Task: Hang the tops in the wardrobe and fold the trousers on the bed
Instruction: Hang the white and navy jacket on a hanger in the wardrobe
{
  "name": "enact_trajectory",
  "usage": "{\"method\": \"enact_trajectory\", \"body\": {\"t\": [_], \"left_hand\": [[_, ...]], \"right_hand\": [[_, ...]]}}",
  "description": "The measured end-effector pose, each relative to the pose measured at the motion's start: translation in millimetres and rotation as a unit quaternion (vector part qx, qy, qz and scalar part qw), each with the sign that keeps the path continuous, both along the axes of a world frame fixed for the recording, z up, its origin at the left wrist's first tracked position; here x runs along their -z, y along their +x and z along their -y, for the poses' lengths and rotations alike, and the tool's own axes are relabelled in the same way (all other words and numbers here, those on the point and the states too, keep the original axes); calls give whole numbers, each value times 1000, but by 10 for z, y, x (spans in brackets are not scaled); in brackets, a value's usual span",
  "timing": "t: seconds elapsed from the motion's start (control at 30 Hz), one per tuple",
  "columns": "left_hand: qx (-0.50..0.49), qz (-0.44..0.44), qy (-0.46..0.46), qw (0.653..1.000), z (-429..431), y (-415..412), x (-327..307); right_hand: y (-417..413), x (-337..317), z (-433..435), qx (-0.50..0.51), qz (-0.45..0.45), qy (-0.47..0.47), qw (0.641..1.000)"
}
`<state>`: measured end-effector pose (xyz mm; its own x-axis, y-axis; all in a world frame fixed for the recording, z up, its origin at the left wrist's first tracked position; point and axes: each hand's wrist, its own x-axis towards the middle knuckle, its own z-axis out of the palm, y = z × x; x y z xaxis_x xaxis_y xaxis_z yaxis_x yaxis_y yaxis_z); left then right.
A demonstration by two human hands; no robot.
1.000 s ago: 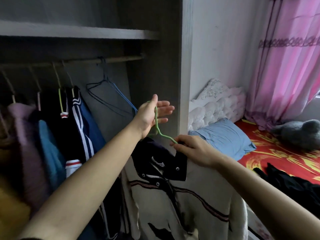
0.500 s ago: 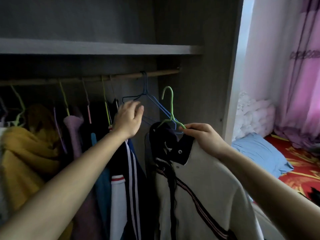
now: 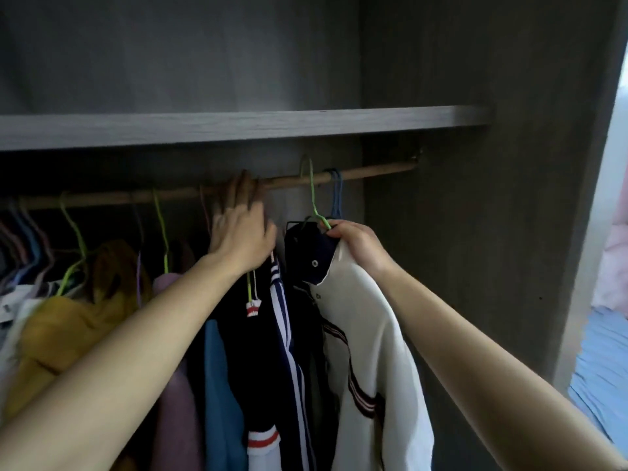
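Head view looks into the wardrobe [image 3: 475,232]. Its wooden rail [image 3: 367,173] runs under a grey shelf [image 3: 238,127]. A cream top [image 3: 370,334] with a dark collar hangs on a green hanger [image 3: 312,195], whose hook sits over the rail near its right end, just beside a blue hanger [image 3: 335,195]. Right hand [image 3: 356,244] is closed around the top's collar and the hanger's shoulder. Left hand [image 3: 243,229] is open, fingers spread against the hung clothes [image 3: 238,334] by the rail, holding nothing.

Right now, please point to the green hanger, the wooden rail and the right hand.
green hanger [image 3: 313,195], head view, on its neck.
wooden rail [image 3: 373,171], head view, bare right end.
right hand [image 3: 356,244], head view, its back.
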<state>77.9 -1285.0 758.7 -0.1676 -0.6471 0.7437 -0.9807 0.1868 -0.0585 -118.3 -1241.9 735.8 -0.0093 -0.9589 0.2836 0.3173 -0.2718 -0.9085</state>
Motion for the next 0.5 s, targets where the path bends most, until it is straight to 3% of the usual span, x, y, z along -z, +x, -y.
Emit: {"method": "enact_trajectory", "body": {"t": [0.13,0.33,0.5], "left_hand": [[-4,-6,-36,999,352,-44,-107],[-5,-36,-61,997,678,-113,36],[-3,-23,-72,997,695,-47,31]], "right_hand": [[35,-71,468,-4,-29,-19,999],[54,356,937,34,-186,-59,980],[57,532,1054,34,-205,-73,975]]}}
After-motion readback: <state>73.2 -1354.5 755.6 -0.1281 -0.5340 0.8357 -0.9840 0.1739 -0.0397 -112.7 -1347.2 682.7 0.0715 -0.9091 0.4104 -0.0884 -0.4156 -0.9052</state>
